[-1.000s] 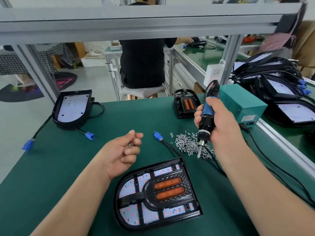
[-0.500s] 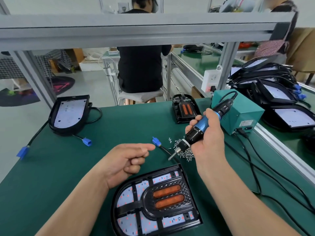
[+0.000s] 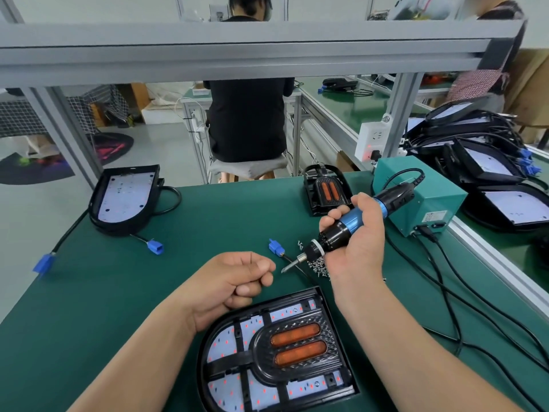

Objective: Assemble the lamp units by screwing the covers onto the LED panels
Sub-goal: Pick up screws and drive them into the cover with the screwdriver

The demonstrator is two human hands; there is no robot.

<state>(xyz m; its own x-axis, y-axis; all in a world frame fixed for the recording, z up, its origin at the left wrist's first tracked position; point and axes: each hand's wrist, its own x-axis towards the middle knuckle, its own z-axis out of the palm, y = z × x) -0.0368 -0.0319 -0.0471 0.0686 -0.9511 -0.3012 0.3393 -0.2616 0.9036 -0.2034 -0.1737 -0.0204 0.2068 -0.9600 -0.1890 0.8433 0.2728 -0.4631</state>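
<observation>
Above the lamp unit (image 3: 277, 355), right hand (image 3: 361, 242) clasps screwdriver (image 3: 350, 224).

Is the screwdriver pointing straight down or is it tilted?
Tilted. The electric screwdriver in the right hand slants, with its tip aimed down-left toward the left hand.

Lamp unit (image 3: 276, 355) at the near edge of the bench (image 3: 89, 292), both hands above it.

The left hand (image 3: 234, 288) hovers just behind the unit's left part; the right hand (image 3: 356, 242) is to its right, holding the screwdriver (image 3: 350, 226) with the tip pointing left toward the left hand. A screw pile (image 3: 316, 264) lies under the right hand, a connector (image 3: 275, 247) just left of it. An open panel (image 3: 124, 199) lies far left, a second covered unit (image 3: 325, 193) at the far edge, the power box (image 3: 427, 209) to its right.
</observation>
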